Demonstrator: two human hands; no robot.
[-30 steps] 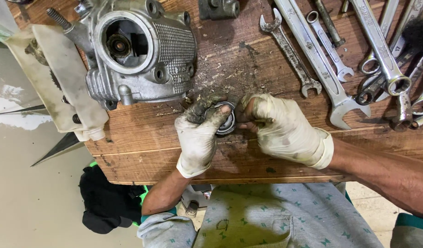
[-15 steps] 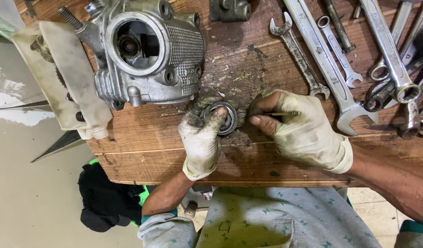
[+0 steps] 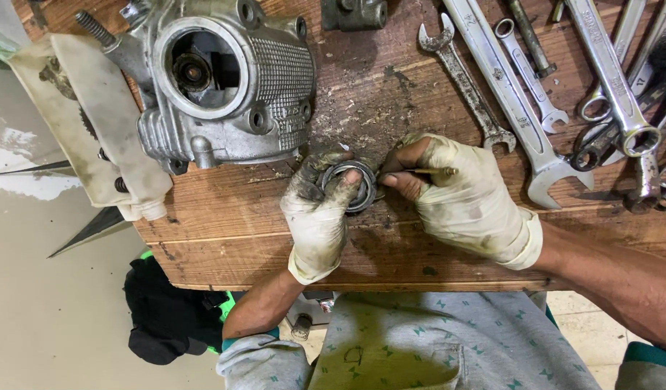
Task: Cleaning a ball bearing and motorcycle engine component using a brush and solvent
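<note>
Rag point(image 3: 94, 137): stained, off-white, draped over the bench edge at 9 o'clock of the engine casting.
Engine casting point(image 3: 225, 79): grey aluminium, round bore facing up, finned flank toward 3 o'clock; larger in frame and nearer the top-left corner than a second back, so head closer, casting itself not shifted on the bench.
Wooden bench point(image 3: 275, 245): gritty, oil-darkened planks, debris scattered at 12 o'clock of the ring.
Left hand point(image 3: 320, 217): dirty glove, fingers curled over the ring's rim, pinching it and steadying it on the wood.
Bearing ring point(image 3: 351, 186): round metal, between both hands on the bench, at 5 o'clock of the casting; more of its face uncovered than a second back.
Right hand point(image 3: 466, 198): glove with bare fingertips, thumb and forefinger pressed together on the thin pick, tip now set at the ring's 3 o'clock edge; a second back, further off. Reading: prying or scraping now under way.
Thin pick point(image 3: 427, 171): slender rod, lying roughly level.
Spanners point(image 3: 535, 94): loose row at 1 to 3 o'clock of the hands, untouched.
</note>
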